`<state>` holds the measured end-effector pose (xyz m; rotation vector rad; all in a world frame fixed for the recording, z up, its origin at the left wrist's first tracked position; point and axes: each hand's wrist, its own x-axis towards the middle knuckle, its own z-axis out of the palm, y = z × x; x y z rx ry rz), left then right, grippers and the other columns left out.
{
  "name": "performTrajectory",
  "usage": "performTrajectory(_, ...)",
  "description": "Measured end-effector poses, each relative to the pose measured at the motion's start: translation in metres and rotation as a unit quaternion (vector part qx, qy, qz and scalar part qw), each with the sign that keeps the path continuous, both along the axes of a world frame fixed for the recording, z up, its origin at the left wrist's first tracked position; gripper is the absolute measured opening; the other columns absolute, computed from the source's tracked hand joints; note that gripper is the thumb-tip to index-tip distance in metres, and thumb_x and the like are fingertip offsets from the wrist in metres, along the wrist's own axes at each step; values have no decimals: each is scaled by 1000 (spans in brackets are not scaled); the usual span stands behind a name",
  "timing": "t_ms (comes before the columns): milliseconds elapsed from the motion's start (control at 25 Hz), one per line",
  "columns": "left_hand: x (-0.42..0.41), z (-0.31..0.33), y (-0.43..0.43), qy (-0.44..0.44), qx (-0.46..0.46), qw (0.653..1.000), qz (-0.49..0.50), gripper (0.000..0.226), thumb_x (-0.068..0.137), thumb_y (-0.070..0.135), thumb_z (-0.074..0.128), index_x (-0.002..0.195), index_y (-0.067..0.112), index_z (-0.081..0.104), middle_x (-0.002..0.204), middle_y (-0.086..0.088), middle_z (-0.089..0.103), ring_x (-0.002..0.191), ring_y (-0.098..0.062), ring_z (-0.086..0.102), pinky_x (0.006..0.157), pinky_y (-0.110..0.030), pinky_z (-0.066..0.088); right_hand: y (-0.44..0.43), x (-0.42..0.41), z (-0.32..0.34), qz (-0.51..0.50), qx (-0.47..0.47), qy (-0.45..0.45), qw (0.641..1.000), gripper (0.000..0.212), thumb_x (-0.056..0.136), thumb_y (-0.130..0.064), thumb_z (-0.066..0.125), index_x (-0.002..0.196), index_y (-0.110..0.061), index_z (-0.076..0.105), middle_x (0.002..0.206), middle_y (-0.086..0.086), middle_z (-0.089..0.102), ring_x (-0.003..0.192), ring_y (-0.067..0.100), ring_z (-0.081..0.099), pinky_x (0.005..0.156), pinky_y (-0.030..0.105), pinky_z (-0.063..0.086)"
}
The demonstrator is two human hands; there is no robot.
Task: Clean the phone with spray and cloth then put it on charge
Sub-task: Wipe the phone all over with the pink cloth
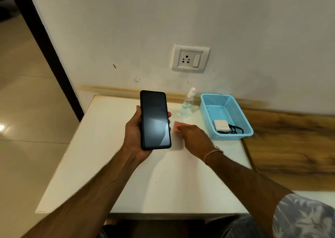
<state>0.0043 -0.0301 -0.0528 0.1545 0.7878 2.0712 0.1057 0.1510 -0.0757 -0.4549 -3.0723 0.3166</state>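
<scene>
- A white bench [108, 156] stands against the wall, with 1 corner pointing toward the doorway.
- A light blue mesh basket [235, 111] sits at the bench's far right corner.
- The pale wall [126, 29] has a small brown mark [114, 66] and some scuffs.
- A wood-grain surface [290, 143] lies just right of the bench.
- A dark door frame [47, 44] runs at a slant on the left.
- A glossy tiled floor [27, 92] lies beyond it.

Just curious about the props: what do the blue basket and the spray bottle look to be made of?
The blue basket looks like matte moulded plastic: even colour, fine mesh of holes in its walls. The spray bottle seems clear glossy plastic, perhaps glass: the table shows through it.
</scene>
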Motion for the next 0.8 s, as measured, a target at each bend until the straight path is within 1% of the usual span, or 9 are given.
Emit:
performTrajectory(120,1,-1,1,-3,-8,1000,2,66,99,61,39,135,10,62,138,-24,57,109,-35,61,106,-48,43,2,5,4,14,-34,-21,999,19,94,-22,48,111,-19,56,116,1,63,104,25,61,84,30,49)
performTrajectory(200,2,-1,2,-6,-18,1000,5,66,100,60,37,132,10,64,137,-24,59,111,-35,61,106,-48,44,2,9,18,2,-57,-23,998,28,97,-33,48,121,-20,56,122,-1,63,109,22,59,91,30,47)
performTrajectory(280,3,-1,4,-9,-30,999,7,66,101,60,35,130,10,66,135,-23,60,109,-34,63,100,-46,49,-8,14,34,-67,-141,65,986,35,97,-39,51,124,-18,59,119,0,65,106,21,61,94,34,49)
performTrajectory(400,8,-2,6,-15,-72,997,5,66,100,61,36,126,10,69,131,-21,64,106,-34,67,95,-46,54,-42,13,48,-153,-389,184,889,25,97,-35,53,115,-21,63,100,0,70,85,18,68,73,32,59)
performTrajectory(480,11,0,6,-17,-105,994,6,64,99,62,38,117,13,75,124,-18,69,103,-36,70,90,-51,58,-60,7,45,-191,-487,199,829,19,98,-25,54,113,-21,64,101,3,71,88,18,69,74,33,60)
performTrajectory(560,10,1,1,2,-139,990,9,60,99,61,39,115,15,75,118,-17,72,100,-36,72,78,-47,61,-71,2,41,-220,-504,220,806,15,96,-15,56,106,-22,66,105,2,70,97,19,67,84,37,58)
performTrajectory(640,9,3,-3,4,-183,983,33,53,98,55,48,120,13,71,117,-17,73,104,-39,71,82,-49,60,-75,3,35,-238,-512,236,791,18,95,-12,59,97,-28,66,104,0,71,98,19,67,84,37,58)
performTrajectory(720,5,1,-3,6,-211,973,94,34,99,36,57,111,9,72,111,-13,75,106,-37,68,86,-48,59,-76,6,32,-255,-536,244,767,22,92,-9,62,88,-30,67,98,-2,72,94,21,68,79,34,59)
performTrajectory(800,4,-1,-4,44,-239,959,148,19,99,19,57,96,10,74,95,-5,76,99,-29,66,75,-38,56,-75,8,28,-261,-535,240,767,22,89,-8,65,83,-30,67,96,-1,72,92,22,69,80,38,59)
